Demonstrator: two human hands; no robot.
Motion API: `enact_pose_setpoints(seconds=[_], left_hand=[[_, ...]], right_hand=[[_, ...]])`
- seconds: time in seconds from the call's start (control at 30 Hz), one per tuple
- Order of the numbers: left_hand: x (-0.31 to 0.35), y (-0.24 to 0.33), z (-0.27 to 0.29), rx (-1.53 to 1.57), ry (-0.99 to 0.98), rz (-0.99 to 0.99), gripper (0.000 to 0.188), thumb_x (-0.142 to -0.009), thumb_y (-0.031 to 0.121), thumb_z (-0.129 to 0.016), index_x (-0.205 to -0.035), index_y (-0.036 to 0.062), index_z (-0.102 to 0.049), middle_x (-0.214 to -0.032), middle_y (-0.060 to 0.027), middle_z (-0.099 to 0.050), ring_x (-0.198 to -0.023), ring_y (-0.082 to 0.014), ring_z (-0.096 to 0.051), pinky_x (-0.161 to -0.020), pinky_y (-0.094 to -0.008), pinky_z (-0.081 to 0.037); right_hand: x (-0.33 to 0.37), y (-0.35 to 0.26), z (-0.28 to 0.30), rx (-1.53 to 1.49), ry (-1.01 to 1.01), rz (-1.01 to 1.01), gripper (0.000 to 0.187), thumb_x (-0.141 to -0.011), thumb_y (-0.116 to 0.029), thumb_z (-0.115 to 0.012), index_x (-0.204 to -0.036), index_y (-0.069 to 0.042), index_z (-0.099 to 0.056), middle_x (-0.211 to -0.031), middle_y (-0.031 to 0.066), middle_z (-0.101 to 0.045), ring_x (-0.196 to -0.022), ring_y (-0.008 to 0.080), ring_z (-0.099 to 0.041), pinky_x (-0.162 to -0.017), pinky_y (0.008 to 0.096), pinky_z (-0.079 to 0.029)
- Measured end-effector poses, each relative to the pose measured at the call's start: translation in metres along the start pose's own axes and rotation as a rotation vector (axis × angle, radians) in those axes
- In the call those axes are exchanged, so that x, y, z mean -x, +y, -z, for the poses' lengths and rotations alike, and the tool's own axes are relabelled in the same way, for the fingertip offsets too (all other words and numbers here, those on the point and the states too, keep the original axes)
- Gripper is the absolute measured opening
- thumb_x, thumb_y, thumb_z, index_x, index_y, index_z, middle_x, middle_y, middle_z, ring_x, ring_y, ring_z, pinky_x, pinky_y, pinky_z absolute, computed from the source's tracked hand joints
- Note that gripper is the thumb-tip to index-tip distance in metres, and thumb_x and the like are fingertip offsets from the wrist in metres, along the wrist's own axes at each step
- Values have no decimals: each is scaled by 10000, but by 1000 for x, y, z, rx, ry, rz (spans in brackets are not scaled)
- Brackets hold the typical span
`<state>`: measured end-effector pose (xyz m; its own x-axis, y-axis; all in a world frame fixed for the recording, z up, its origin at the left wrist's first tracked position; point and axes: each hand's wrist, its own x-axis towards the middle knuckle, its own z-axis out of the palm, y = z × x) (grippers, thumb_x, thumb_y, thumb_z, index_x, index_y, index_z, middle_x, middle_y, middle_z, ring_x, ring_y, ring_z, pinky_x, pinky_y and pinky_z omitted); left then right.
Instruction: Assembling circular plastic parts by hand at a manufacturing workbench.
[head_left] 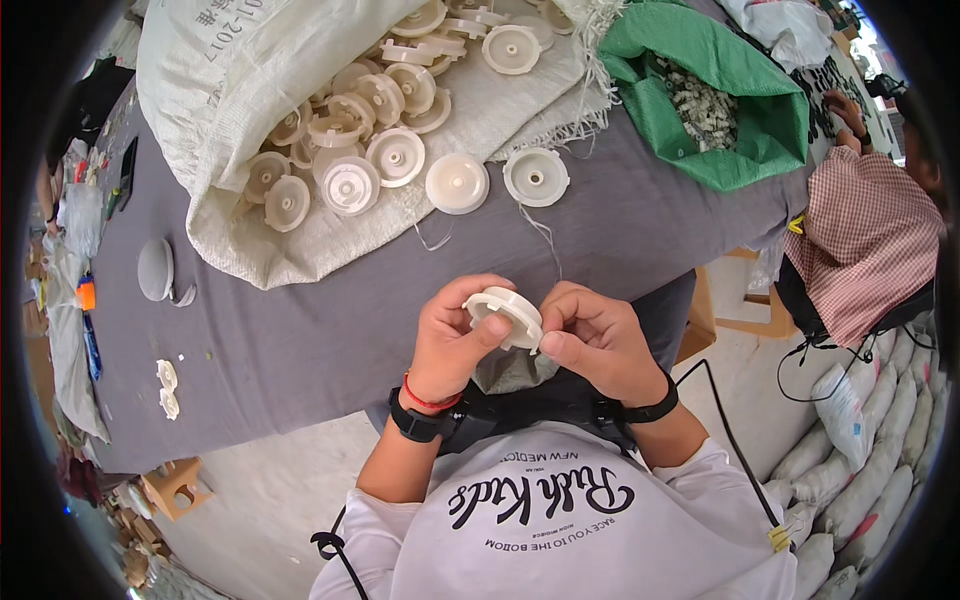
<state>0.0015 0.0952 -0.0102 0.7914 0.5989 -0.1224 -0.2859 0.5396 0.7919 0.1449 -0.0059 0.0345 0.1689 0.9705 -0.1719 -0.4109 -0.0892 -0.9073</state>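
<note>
My left hand (455,335) grips a white round plastic part (508,312) with a raised rim and small tabs, thumb pressed against its face. My right hand (598,340) is closed in a pinch at the part's right edge, its thumb and forefinger meeting the rim. Whether those fingertips also hold something small is hidden. Both hands are just off the near edge of the grey-covered table (320,350). Beyond them on the table lie two similar parts, a white disc (457,184) and an upturned disc (536,178) with a central hole.
A white woven sack (270,270) spills several such discs (396,157). A green sack (640,60) holds small pale pieces (700,112). At left are a grey rounded object (155,269) and two small white pieces (167,376). Another person (860,230) sits at right, near stacked filled bags (880,440).
</note>
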Motion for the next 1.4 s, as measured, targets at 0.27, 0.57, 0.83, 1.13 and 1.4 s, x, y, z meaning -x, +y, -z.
enact_pose_setpoints(seconds=[0.27, 0.57, 0.83, 1.13, 1.4], left_hand=[[-1, 1, -7, 122, -10, 27, 484, -763, 220, -680, -1138, -4, -470, -905, -57, -595, -810, -112, -568, -714, -233, -461], [-8, -1, -30, -140, 174, -39, 702, -728, 313, -706, -1247, 15, -338, -856, -39, -580, -752, -111, -570, -662, -232, -468], [-27, -14, -40, -32, 88, 44, 594, -749, 328, -681, -1174, 30, -392, -864, -30, -566, -750, -111, -557, -647, -240, -462], [-34, -26, -48, 315, -137, 85, 594, -767, 170, -650, -1251, 60, -323, -933, -75, -535, -938, -192, -512, -648, -281, -487], [-27, -17, -32, 363, -111, 276, 339, -909, 224, -434, -1205, 63, -402, -1255, -186, -408, -1143, -278, -444, -747, -325, -535]], right_hand=[[-7, 4, 4, -218, -74, -87, 57, -833, -59, -528, -851, -9, -507, -807, 6, -493, -667, 39, -455, -586, 174, -390], [-7, 6, 0, -135, 263, 90, 123, -851, -93, -544, -894, 20, -526, -756, 23, -551, -685, 57, -549, -571, 182, -454], [1, 13, 25, -326, 104, 198, 184, -884, -177, -507, -873, 5, -529, -794, 40, -506, -586, 53, -470, -502, 179, -370], [-5, 9, 40, 30, 599, 171, 113, -857, -88, -469, -804, 8, -492, -655, 55, -487, -563, 92, -443, -522, 247, -380], [18, 13, 89, 579, 1018, 538, 118, -855, -107, -480, -800, -3, -492, -690, 84, -482, -581, 136, -453, -548, 266, -404]])
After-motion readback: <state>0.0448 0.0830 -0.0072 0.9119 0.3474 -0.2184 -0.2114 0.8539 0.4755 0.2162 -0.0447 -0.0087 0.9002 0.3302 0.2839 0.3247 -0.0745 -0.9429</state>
